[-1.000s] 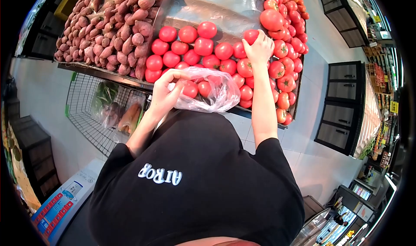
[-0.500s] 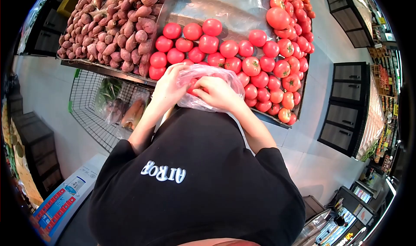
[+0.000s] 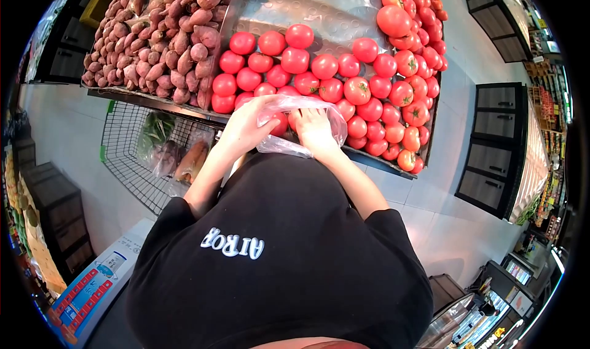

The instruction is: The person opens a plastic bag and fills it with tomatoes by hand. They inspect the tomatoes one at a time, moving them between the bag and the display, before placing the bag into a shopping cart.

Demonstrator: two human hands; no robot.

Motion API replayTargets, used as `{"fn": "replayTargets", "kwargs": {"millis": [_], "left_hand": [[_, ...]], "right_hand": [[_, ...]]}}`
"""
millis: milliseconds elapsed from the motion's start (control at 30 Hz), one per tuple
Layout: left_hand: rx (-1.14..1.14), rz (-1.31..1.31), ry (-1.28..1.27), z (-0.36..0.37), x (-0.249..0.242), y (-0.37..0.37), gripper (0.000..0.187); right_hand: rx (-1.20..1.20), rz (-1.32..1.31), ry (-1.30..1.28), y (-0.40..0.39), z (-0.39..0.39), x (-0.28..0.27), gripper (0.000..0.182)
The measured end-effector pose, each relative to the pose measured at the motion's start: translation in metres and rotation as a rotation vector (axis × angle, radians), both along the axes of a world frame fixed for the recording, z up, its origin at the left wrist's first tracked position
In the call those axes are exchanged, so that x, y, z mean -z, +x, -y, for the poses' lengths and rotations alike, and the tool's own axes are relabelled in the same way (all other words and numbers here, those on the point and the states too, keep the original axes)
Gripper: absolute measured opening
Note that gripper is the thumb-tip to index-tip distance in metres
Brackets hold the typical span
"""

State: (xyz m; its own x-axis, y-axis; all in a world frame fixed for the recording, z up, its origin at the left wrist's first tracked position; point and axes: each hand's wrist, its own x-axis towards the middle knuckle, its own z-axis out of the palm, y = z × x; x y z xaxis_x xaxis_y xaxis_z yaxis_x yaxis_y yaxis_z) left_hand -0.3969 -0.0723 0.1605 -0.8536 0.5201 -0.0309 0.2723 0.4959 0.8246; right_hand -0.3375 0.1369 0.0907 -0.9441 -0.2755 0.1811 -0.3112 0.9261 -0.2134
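A clear plastic bag [image 3: 337, 127] with red tomatoes inside is at the front edge of the tomato display [image 3: 332, 89]. My left hand [image 3: 247, 126] grips the bag's left side, its thumb pointing in over the opening. Inside the bag's mouth, my right hand [image 3: 314, 129] has its fingers bent down near the tomatoes; the fingertips are partly hidden by the plastic, and whether they grip anything cannot be made out. Loose tomatoes lie behind and to the right of the bag.
Sweet potatoes [image 3: 153, 47] are heaped left of the tomatoes. A wire shopping cart [image 3: 126, 143] with bagged vegetables stands at the left, below the display edge. A dark cabinet [image 3: 491, 146] is at the right, and a printed box [image 3: 92, 293] at the lower left.
My right hand has moved from the bag's near rim to inside its mouth, fingers now pointing away from me. The bag is opened wider and tomatoes show in it.
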Motion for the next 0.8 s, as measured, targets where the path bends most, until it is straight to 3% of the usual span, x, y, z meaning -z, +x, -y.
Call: {"fn": "replayTargets", "kwargs": {"millis": [67, 167, 267, 367, 467, 500, 600, 700, 800], "left_hand": [[0.033, -0.031, 0.017, 0.002, -0.003, -0.001, 0.052], [0.038, -0.039, 0.014, 0.002, -0.006, -0.001, 0.052], [0.03, -0.029, 0.031, 0.002, -0.005, -0.002, 0.051], [0.025, -0.035, 0.051, 0.004, -0.003, -0.001, 0.05], [0.013, -0.031, 0.059, 0.003, -0.007, -0.002, 0.049], [0.009, -0.025, 0.062, 0.002, -0.008, -0.002, 0.048], [-0.027, -0.185, 0.059, -0.003, -0.012, -0.001, 0.044], [0.013, -0.366, 0.138, -0.009, -0.027, 0.001, 0.04], [0.075, -0.296, 0.194, -0.015, -0.042, 0.007, 0.038]], "right_hand": [[-0.024, 0.008, 0.056, 0.001, -0.003, 0.007, 0.034], [0.005, 0.121, -0.004, 0.001, -0.005, 0.008, 0.039], [0.042, 0.385, -0.177, -0.002, -0.015, -0.016, 0.06], [0.145, 0.639, -0.413, -0.007, -0.02, -0.058, 0.065], [0.097, 0.411, -0.885, 0.008, -0.047, -0.035, 0.067], [0.127, 0.538, -1.37, 0.011, -0.042, -0.048, 0.06], [0.142, 0.651, -1.876, 0.022, -0.05, -0.077, 0.06], [0.047, 0.717, -2.133, 0.027, -0.048, -0.091, 0.065], [0.141, 0.614, -2.145, 0.032, -0.04, -0.077, 0.069]]}}
